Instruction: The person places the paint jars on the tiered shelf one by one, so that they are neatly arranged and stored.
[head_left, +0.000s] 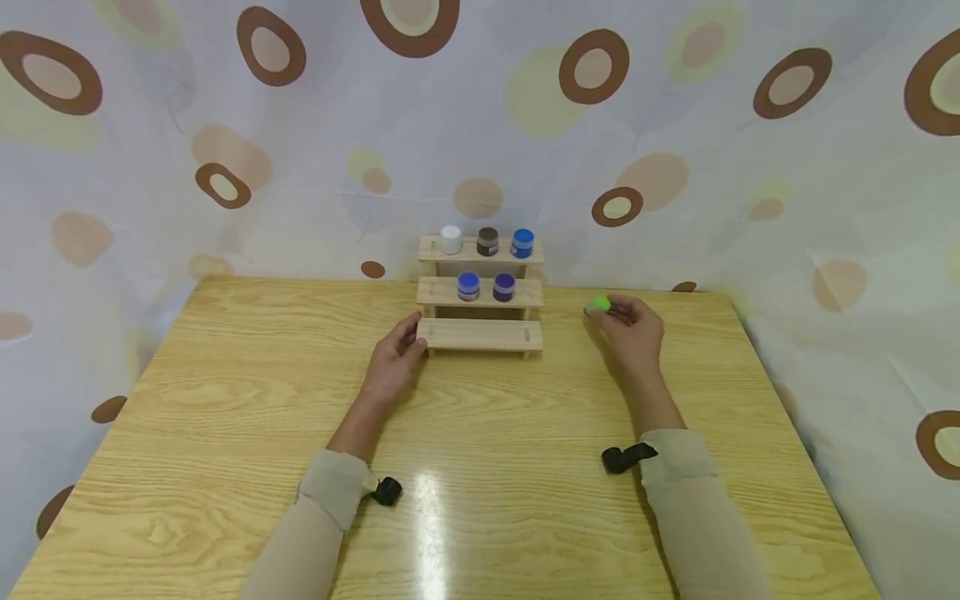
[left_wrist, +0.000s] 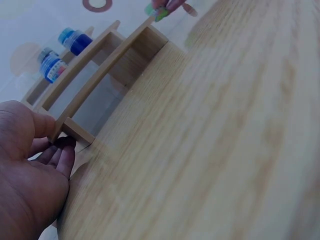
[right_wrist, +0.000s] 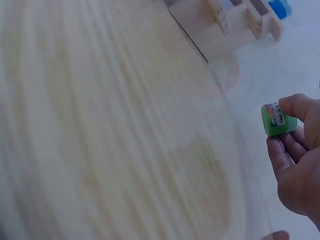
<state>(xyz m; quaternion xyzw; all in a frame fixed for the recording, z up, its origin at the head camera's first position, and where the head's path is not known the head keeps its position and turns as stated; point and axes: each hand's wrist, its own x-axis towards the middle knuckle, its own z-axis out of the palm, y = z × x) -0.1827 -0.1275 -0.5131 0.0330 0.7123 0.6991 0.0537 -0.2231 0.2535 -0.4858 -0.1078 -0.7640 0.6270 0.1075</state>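
A small green paint jar is pinched between the thumb and fingers of my right hand, right of a three-step wooden rack. In the right wrist view the green jar lies tilted in the fingertips, its printed label showing. My left hand grips the left end of the rack's lowest step, thumb by the board's edge. On the top step stand a white jar, a dark brown jar and a blue jar. The middle step carries a blue-violet jar and a dark purple jar.
The rack stands near the back edge of a wood-grain table. Behind and beside the table hangs a pale curtain with brown ring patterns. Each sleeve cuff bears a small black camera.
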